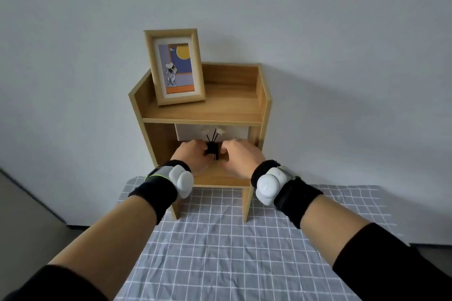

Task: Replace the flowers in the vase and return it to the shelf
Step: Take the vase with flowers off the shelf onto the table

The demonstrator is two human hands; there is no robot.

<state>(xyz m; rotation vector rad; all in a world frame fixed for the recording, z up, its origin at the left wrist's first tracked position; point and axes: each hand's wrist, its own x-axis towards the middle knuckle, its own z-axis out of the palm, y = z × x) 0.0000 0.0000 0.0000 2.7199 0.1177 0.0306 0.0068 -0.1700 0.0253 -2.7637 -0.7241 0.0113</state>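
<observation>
Vase: a small black vase (212, 151) stands in the lower compartment of the shelf (203, 112), near the middle of its board and directly between your two hands.
Flowers: thin dark stems (212, 135) rise from the vase and fan out, and pale flowers (221, 131) sit at their tips, just under the upper board; they are blurred against the light back of the compartment.
Left hand: your left hand (193, 157) is on the vase's left side, fingers curled in against it and gripping; the fingertips are hidden behind the vase.
Right hand: your right hand (238, 157) mirrors it on the right side, knuckles up, curled fingers touching the vase and holding it.
Wrists: each wrist carries a black band, with a white device on the left (181, 179) and another on the right (267, 186).
Upper shelf: a wooden picture frame (175, 66) leans back on the left half.
Table: the shelf stands on a grey checked cloth (220, 247), against a plain wall (318, 32).
</observation>
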